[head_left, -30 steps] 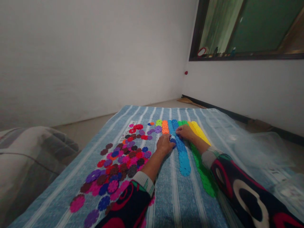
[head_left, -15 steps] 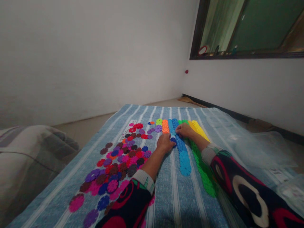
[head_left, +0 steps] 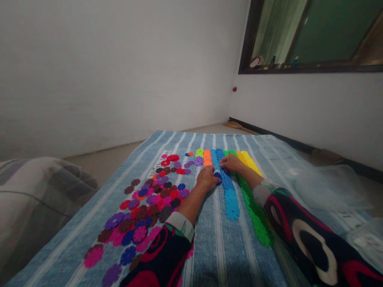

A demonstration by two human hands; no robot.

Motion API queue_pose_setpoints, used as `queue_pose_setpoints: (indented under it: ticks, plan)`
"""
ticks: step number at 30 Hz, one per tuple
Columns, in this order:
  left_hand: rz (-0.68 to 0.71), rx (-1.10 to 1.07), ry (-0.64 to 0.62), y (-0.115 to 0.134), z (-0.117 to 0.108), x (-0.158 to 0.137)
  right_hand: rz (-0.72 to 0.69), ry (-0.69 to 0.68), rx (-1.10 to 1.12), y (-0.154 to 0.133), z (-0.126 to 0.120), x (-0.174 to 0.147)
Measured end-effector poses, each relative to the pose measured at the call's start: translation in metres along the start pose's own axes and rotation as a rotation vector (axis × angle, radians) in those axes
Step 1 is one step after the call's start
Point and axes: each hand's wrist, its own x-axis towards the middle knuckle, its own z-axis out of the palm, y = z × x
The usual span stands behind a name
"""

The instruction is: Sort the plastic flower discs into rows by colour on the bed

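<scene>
My left hand (head_left: 207,179) is closed on a dark blue snowflake disc (head_left: 218,178), whose edge shows beyond the thumb. Just beyond it to the right, my right hand (head_left: 229,163) rests with pinched fingers on the row of blue discs (head_left: 229,189); whether a disc sits in that pinch is hidden. Left of the blue row lie short rows of orange discs (head_left: 207,158) and lime discs (head_left: 199,153). Beneath my right forearm run long rows of green discs (head_left: 255,217) and yellow discs (head_left: 249,161). A loose pile of mixed discs (head_left: 160,199) spreads left of my left arm.
A striped blue cloth (head_left: 206,247) covers the low table. Clear plastic bags (head_left: 326,185) lie along its right side. A draped grey-white cloth (head_left: 44,199) stands off the left edge. Behind are a white wall (head_left: 119,71) and a dark-framed window (head_left: 317,69).
Both hands stay almost in place; the right fingers still press at the blue row. The whole view shifts very slightly.
</scene>
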Motion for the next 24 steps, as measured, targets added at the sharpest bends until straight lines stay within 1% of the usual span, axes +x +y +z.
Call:
queue_pose_setpoints:
  ticks: [4,8,15,19,24]
  plan:
    - [-0.007,-0.031,0.012,0.000,0.001,-0.001,-0.037,-0.032,-0.097,0.002,-0.001,0.003]
    - [0.005,-0.039,0.009,-0.001,0.002,-0.001,-0.089,-0.072,-0.262,-0.001,0.000,0.005]
    - [-0.006,-0.056,0.008,-0.001,0.002,-0.002,-0.131,-0.035,-0.556,-0.016,0.002,-0.001]
    - [-0.017,-0.062,0.012,-0.001,0.002,-0.003,-0.144,-0.030,-0.621,-0.022,0.003,-0.005]
    - [-0.011,-0.023,0.002,-0.001,0.002,-0.001,-0.144,-0.033,-0.635,-0.021,0.003,-0.008]
